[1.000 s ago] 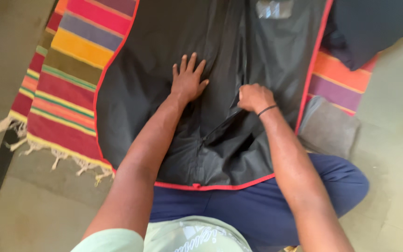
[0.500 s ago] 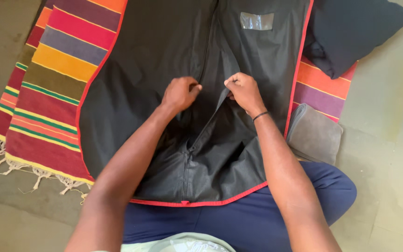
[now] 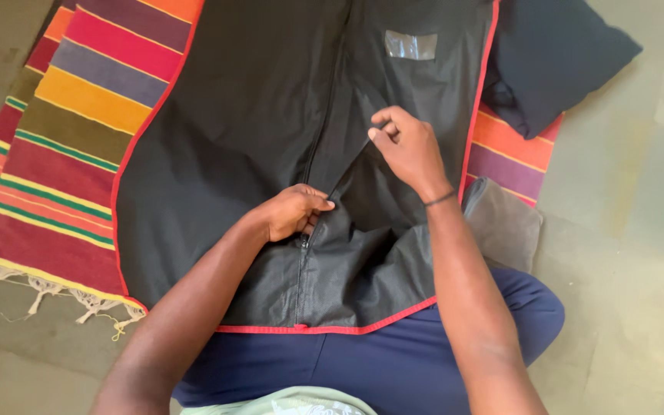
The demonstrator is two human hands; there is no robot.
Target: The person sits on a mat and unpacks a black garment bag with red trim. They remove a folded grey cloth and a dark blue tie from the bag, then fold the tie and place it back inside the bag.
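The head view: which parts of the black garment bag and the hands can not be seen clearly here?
- Zipper slider: head view, hidden under the left hand.
- Garment bag top end: cut off by the upper frame edge.
- Bag's contents: hidden by its opaque black fabric.
- Right hand fingertips: curled around the fabric edge, so the grip is unclear.
- Clear window patch: too small to make out.

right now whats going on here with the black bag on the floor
A person sitting on the floor works on a flat black fabric garment bag with red piping spread over a striped woven rug. The left hand pinches at the centre zip, while the right hand pinches the fabric higher up and lifts it. A dark blue cushion lies at the right.
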